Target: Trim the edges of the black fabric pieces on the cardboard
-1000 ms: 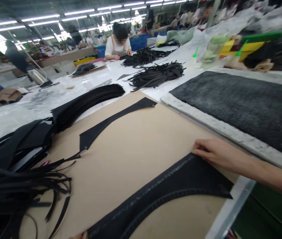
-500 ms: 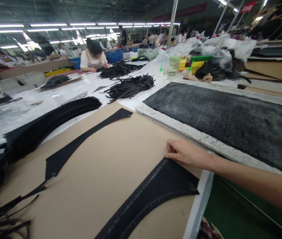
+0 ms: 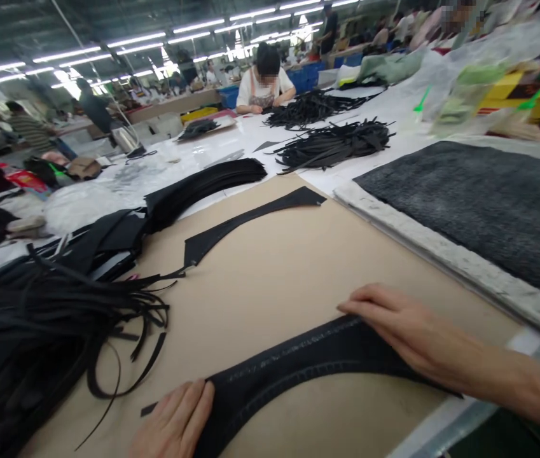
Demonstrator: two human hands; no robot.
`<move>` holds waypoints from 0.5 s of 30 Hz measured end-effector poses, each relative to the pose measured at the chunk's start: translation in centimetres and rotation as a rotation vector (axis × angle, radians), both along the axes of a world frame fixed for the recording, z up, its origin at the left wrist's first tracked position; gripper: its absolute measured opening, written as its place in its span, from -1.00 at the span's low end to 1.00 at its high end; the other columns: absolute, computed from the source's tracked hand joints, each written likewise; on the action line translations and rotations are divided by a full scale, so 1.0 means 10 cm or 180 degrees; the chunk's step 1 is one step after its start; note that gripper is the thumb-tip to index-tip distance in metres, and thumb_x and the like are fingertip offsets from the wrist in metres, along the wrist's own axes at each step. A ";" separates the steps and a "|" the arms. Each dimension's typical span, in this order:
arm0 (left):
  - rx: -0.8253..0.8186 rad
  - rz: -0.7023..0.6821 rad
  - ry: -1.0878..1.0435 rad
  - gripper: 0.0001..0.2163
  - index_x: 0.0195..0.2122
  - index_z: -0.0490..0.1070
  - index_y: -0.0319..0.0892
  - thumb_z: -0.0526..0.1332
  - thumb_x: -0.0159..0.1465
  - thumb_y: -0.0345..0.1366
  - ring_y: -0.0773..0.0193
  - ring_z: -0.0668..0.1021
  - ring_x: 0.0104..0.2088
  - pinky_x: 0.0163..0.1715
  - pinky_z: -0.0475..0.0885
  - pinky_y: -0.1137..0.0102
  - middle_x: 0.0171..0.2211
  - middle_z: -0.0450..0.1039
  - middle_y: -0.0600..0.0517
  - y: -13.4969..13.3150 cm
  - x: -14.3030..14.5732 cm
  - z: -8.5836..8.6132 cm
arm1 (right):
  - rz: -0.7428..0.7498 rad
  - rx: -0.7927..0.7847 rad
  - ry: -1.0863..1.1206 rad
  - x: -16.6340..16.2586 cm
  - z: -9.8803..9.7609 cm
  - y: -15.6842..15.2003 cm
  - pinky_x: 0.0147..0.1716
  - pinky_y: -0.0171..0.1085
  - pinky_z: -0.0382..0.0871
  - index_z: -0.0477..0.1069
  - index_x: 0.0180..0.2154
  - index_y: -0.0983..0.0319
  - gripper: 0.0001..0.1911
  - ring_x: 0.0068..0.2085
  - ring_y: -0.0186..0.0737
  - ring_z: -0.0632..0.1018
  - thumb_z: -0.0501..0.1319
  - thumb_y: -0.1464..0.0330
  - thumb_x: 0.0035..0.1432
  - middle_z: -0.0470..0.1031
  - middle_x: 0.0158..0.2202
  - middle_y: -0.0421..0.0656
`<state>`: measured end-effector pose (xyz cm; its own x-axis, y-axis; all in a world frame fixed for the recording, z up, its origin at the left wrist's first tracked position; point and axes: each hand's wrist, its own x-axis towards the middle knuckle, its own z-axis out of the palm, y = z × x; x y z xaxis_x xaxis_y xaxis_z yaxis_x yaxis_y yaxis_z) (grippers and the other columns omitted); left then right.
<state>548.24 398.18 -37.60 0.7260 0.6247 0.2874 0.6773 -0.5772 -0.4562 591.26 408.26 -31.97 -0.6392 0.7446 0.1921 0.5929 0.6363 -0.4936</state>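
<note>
A curved black fabric piece lies on the tan cardboard sheet right in front of me. My right hand rests flat on its right end, fingers stretched out. My left hand lies flat on its left end at the bottom edge of the view, fingers out. A second curved black piece lies farther back on the cardboard, untouched.
A heap of thin black strips fills the left. A stack of curved black pieces lies behind. A dark grey felt mat lies on a white board at right. A seated person works farther down the table by more strip piles.
My view swung right and then back left. My right hand has gone from the piece's far corner to lying flat on it, and my left hand has come fully into view on its left end.
</note>
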 end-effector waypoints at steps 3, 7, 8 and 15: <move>-0.0160 0.0192 -0.0053 -0.53 0.07 0.37 -0.16 -0.06 0.17 -0.56 0.26 0.51 -0.11 -0.10 0.38 0.39 -0.10 0.52 0.04 -0.01 0.11 0.11 | 0.0890 0.0185 -0.0383 -0.50 0.06 -0.09 -0.06 -0.15 0.25 0.27 0.14 0.25 -0.45 -0.08 -0.11 0.38 -0.07 0.66 0.16 0.33 -0.03 -0.02; -0.0282 0.0347 -0.0273 -0.42 0.13 0.32 -0.11 -0.07 0.12 -0.63 0.28 0.48 -0.14 -0.11 0.34 0.41 -0.14 0.49 0.05 -0.02 0.30 0.25 | 0.1348 0.0393 -0.0814 -0.87 0.02 -0.08 -0.09 -0.13 0.25 0.26 0.14 0.35 -0.56 -0.13 -0.10 0.36 0.07 0.59 0.23 0.34 -0.07 -0.02; -0.0252 0.0340 -0.0365 -0.42 0.12 0.34 -0.11 -0.07 0.11 -0.65 0.28 0.47 -0.15 -0.12 0.33 0.42 -0.16 0.48 0.06 -0.01 0.33 0.27 | 0.1378 0.0443 -0.0863 -0.90 0.00 -0.08 -0.09 -0.12 0.24 0.25 0.14 0.36 -0.58 -0.14 -0.09 0.36 0.09 0.57 0.24 0.34 -0.06 -0.02; -0.0330 0.0465 -0.0394 -0.38 0.15 0.30 -0.08 -0.06 0.10 -0.66 0.26 0.44 -0.15 -0.10 0.33 0.38 -0.12 0.43 0.03 -0.02 0.33 0.23 | 0.1362 0.0642 -0.0973 -0.83 -0.04 -0.13 -0.02 -0.06 0.18 0.23 0.16 0.34 -0.53 -0.11 -0.07 0.36 0.10 0.57 0.20 0.34 -0.06 -0.03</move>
<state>551.57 397.99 -35.31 0.5887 0.7516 0.2974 0.8044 -0.5083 -0.3076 582.92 406.95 -32.40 -0.9251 0.3745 0.0624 0.3582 0.9154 -0.1836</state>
